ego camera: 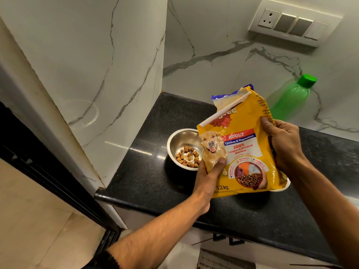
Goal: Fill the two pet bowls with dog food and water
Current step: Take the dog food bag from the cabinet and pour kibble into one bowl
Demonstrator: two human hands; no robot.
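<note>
Black speckled granite countertop point(147, 183), white marble-patterned wall panels point(223, 61) with grey veins, white switch plate with socket point(293, 23) upper right, beige floor tiles point(38, 230), dark-framed doorway point(44, 160) at left

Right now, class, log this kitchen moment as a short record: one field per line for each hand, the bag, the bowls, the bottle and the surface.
left hand: left hand grips the lower left edge of the dog food bag
right hand: right hand grips the bag's right edge
bag: yellow, top torn open, held above the counter
steel bowl: holds a few kibbles
second bowl: mostly hidden behind the bag, contents not visible
green bottle: capped, upright by the wall
surface: black countertop
</note>
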